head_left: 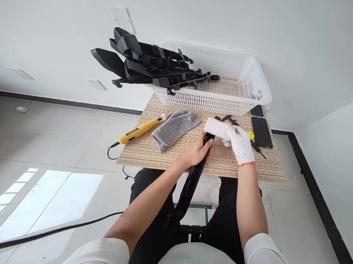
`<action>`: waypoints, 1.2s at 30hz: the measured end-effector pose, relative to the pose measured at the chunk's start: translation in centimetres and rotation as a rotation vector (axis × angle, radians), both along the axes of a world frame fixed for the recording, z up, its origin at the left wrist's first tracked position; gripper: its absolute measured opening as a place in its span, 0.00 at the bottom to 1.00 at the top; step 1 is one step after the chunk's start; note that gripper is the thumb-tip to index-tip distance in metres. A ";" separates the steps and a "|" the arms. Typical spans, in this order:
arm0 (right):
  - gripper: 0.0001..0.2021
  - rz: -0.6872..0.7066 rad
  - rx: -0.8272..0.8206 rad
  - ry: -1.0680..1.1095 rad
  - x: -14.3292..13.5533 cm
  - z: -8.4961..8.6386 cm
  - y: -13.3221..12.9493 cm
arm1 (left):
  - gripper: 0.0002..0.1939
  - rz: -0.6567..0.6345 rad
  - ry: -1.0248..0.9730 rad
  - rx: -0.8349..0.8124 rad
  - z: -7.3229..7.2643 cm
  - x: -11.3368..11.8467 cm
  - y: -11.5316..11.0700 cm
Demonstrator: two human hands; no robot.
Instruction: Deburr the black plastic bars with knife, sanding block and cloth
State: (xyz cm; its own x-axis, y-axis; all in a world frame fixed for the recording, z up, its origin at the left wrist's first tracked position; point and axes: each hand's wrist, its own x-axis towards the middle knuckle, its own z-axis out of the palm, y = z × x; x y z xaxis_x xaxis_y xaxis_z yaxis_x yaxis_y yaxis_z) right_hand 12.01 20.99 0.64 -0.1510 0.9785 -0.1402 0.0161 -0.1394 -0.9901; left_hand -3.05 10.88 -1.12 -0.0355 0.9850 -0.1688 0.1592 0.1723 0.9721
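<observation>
My bare left hand [198, 149] is closed around the upper end of a long black plastic trim piece [191, 184]. The piece slants down from the table edge towards my lap. My right hand [238, 140], in a white knitted glove with an orange cuff edge, grips a white rectangular block [217, 128]. The block lies just above the trim's upper end; whether they touch I cannot tell. A grey folded cloth [176, 130] rests left of my hands. Beyond it is a yellow corded hand tool [139, 131] with its tip pointing towards the cloth.
A white plastic basket [255, 98] stands at the table's back, with several black trim pieces [156, 64] sticking out leftward. Two phones [261, 132] [257, 110] and a screwdriver [257, 149] lie on the right of the wood-patterned table [151, 160]. A cable [56, 229] crosses at lower left.
</observation>
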 end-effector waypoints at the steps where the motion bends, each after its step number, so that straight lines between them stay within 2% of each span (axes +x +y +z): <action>1: 0.17 -0.074 0.040 0.020 0.1 0.0 0.2 | 0.20 -0.003 -0.010 -0.003 -0.1 0.0 0.0; 3: 0.16 -0.145 0.101 0.061 0.4 0.1 0.5 | 0.20 -0.005 -0.029 -0.006 -0.2 -0.1 0.1; 6: 0.16 0.054 -0.027 -0.013 0.6 0.6 0.6 | 0.19 -0.017 -0.025 -0.002 -0.2 -0.1 0.3; 7: 0.16 0.071 -0.055 -0.055 0.6 0.8 0.6 | 0.19 -0.021 -0.020 -0.006 -0.2 -0.1 0.3; 11: 0.13 -0.184 0.146 -0.080 0.7 1.1 1.0 | 0.19 -0.026 -0.025 -0.012 -0.1 -0.1 0.4; 12: 0.13 -0.163 0.155 -0.072 0.8 1.2 1.2 | 0.19 -0.028 -0.026 -0.013 -0.1 -0.1 0.4; 15: 0.13 0.068 0.022 -0.125 1.0 1.1 1.6 | 0.21 -0.036 -0.024 -0.021 -0.1 -0.2 0.4; 16: 0.12 0.055 0.025 -0.153 1.0 1.1 1.7 | 0.22 -0.038 -0.024 -0.024 -0.1 -0.2 0.4; 19: 0.14 -0.254 0.213 -0.127 1.2 0.9 2.0 | 0.22 -0.045 -0.030 -0.015 -0.1 -0.2 0.4; 20: 0.15 -0.296 0.238 -0.095 1.2 0.8 2.0 | 0.22 -0.048 -0.033 -0.009 -0.2 -0.2 0.3; 21: 0.15 -0.253 0.213 -0.068 1.1 0.7 1.9 | 0.22 -0.050 -0.037 -0.003 -0.2 -0.2 0.3; 23: 0.16 -0.053 0.088 -0.048 0.9 0.5 1.7 | 0.22 -0.042 -0.055 0.010 -0.4 -0.3 0.3; 24: 0.16 0.001 0.046 -0.049 0.8 0.3 1.5 | 0.23 -0.033 -0.076 0.014 -0.5 -0.3 0.3; 25: 0.16 -0.012 0.047 -0.047 0.7 0.2 1.3 | 0.23 -0.026 -0.104 0.019 -0.6 -0.3 0.3; 28: 0.17 -0.246 0.164 0.025 0.6 0.3 0.5 | 0.24 -0.013 -0.196 0.029 -0.7 -0.4 0.3; 29: 0.18 -0.249 0.158 0.045 0.7 0.4 0.2 | 0.24 -0.019 -0.219 0.030 -0.6 -0.5 0.2; 32: 0.20 -0.008 -0.015 0.023 1.2 0.8 -0.4 | 0.26 -0.053 -0.253 0.016 -0.4 -0.7 0.0; 33: 0.20 0.018 -0.044 0.015 1.3 0.8 -0.5 | 0.26 -0.059 -0.260 0.005 -0.2 -0.7 -0.1; 36: 0.19 -0.182 0.079 0.104 1.8 0.8 -0.7 | 0.27 -0.037 -0.287 -0.038 0.2 -0.8 -0.3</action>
State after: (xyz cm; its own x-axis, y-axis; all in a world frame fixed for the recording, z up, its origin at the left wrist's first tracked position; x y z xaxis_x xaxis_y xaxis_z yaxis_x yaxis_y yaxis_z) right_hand 13.80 20.33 1.47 0.0193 0.9983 -0.0546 -0.1052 -0.0523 -0.9931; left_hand -3.83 10.57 -0.95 0.0550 0.9775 -0.2034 -0.1142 0.2086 0.9713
